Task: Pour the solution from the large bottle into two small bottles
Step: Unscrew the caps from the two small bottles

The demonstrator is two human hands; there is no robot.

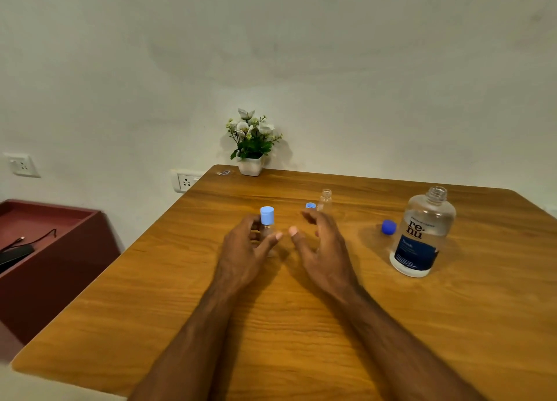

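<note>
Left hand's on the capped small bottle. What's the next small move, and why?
Probably bring the right hand onto the light blue cap and take it off. That small clear bottle, gripped by the left hand, is closed, while the large clear bottle stands uncapped.

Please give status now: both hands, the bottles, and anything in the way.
Left hand on capped small bottle; right hand open, empty. Second small bottle uncapped, large bottle open, upright. Nothing blocking.
</note>
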